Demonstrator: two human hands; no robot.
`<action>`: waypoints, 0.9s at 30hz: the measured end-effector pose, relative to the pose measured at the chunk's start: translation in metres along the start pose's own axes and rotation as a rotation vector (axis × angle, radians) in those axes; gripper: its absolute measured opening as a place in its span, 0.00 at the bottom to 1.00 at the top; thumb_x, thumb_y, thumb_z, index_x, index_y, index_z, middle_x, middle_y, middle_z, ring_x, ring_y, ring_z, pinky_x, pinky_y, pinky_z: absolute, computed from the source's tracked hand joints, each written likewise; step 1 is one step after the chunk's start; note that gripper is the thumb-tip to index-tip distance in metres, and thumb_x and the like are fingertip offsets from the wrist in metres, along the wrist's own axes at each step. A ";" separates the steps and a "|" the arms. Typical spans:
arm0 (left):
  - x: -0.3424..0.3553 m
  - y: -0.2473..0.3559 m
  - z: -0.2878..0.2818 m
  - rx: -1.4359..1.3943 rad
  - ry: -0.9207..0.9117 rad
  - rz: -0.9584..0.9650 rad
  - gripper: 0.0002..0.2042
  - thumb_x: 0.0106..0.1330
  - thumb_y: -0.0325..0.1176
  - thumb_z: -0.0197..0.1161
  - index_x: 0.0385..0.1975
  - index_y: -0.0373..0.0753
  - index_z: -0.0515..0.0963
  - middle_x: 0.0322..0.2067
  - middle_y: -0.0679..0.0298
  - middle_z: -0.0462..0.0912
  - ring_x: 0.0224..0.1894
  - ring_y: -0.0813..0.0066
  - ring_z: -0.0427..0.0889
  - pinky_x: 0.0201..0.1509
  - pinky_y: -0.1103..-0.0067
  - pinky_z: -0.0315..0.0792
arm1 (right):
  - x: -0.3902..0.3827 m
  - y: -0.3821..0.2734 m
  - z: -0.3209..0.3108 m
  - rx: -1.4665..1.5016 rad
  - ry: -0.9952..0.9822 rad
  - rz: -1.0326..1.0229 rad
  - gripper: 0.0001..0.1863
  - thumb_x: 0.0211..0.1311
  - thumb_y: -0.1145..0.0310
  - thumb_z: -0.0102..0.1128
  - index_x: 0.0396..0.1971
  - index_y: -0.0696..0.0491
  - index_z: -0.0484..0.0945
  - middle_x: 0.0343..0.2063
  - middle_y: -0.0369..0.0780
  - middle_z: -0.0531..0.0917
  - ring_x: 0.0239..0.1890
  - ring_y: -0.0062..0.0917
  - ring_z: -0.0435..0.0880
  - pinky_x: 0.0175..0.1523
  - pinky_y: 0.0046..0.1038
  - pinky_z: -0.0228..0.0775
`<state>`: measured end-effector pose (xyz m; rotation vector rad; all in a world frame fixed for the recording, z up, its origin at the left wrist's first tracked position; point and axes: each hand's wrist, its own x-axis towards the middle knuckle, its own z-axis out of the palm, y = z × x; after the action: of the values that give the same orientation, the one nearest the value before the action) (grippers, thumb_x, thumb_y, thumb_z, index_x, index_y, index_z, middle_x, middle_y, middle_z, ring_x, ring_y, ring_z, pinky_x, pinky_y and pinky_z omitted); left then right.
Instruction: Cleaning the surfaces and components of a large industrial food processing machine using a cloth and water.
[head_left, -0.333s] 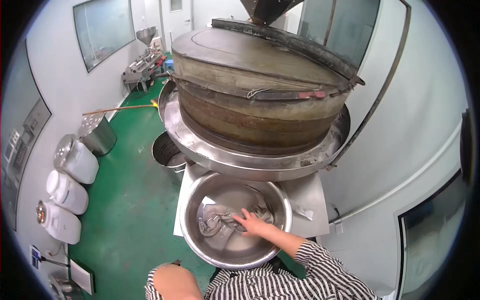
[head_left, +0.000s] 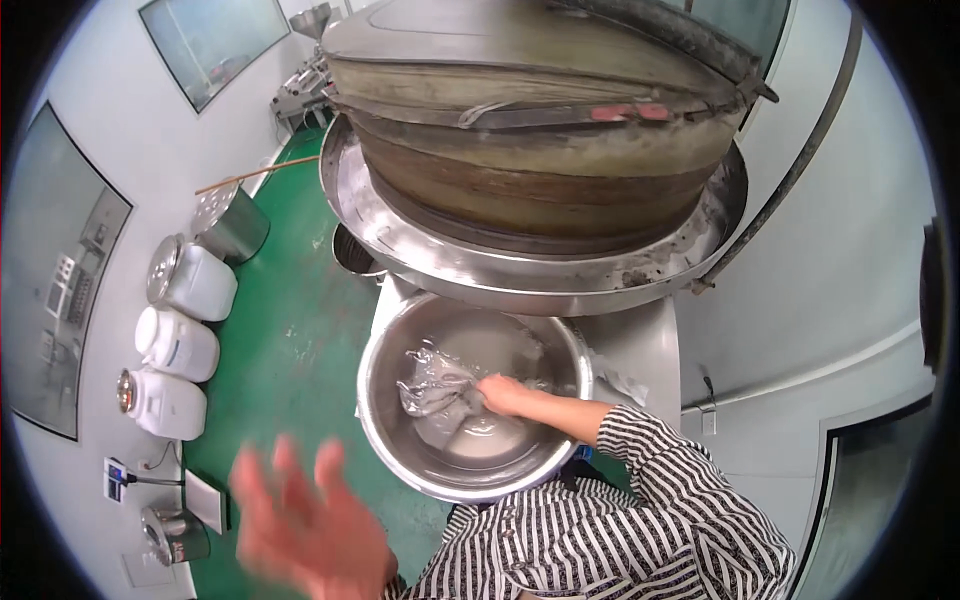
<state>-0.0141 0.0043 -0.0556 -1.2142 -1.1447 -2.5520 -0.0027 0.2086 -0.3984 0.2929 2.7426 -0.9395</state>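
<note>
A wide steel basin [head_left: 370,425] with cloudy water stands before me. In it lies a wet greyish cloth [head_left: 437,396], bunched up, its lower part under water. My right hand [head_left: 503,395] is closed round the gathered end of the cloth, just above the water. The striped right sleeve passes over the basin's right rim. At the lower left, my left hand [head_left: 315,525] is raised over the floor, empty, its fingers spread and blurred by motion. It is apart from the basin.
A large round stone mill [head_left: 540,190] in a steel trough [head_left: 480,280] rises behind the basin. White plastic barrels [head_left: 180,345] and a lidded steel pot [head_left: 232,225] line the left wall. A platform scale [head_left: 205,500] stands nearer me. The basin sits on a steel table [head_left: 645,350].
My right hand was open over the cloth and has now closed on it. My left hand has come up into view with fingers spread. The view has tilted down.
</note>
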 end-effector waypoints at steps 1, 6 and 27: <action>-0.012 -0.043 -0.012 0.263 -0.120 -0.180 0.41 0.57 0.62 0.48 0.63 0.37 0.50 0.63 0.50 0.51 0.65 0.57 0.53 0.64 0.60 0.50 | -0.005 0.010 -0.018 0.159 0.053 0.013 0.14 0.49 0.69 0.52 0.36 0.59 0.75 0.32 0.50 0.79 0.38 0.44 0.78 0.46 0.39 0.69; -0.125 -0.169 -0.094 0.312 0.544 -1.289 0.36 0.60 0.55 0.53 0.64 0.47 0.49 0.65 0.55 0.41 0.66 0.55 0.45 0.62 0.59 0.50 | -0.030 -0.051 -0.098 0.780 0.124 -0.140 0.21 0.53 0.62 0.56 0.43 0.61 0.72 0.36 0.49 0.77 0.40 0.38 0.76 0.45 0.33 0.67; -0.082 -0.264 -0.058 0.214 0.334 -1.251 0.14 0.64 0.41 0.54 0.34 0.35 0.76 0.35 0.60 0.77 0.33 0.70 0.77 0.39 0.76 0.71 | -0.024 -0.033 -0.094 2.055 -0.279 0.018 0.24 0.59 0.54 0.55 0.50 0.54 0.67 0.46 0.38 0.76 0.47 0.23 0.76 0.53 0.28 0.68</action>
<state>-0.0942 0.1358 -0.2918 0.1533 -2.4937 -2.9431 -0.0024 0.2383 -0.3005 0.3508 0.5636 -2.8995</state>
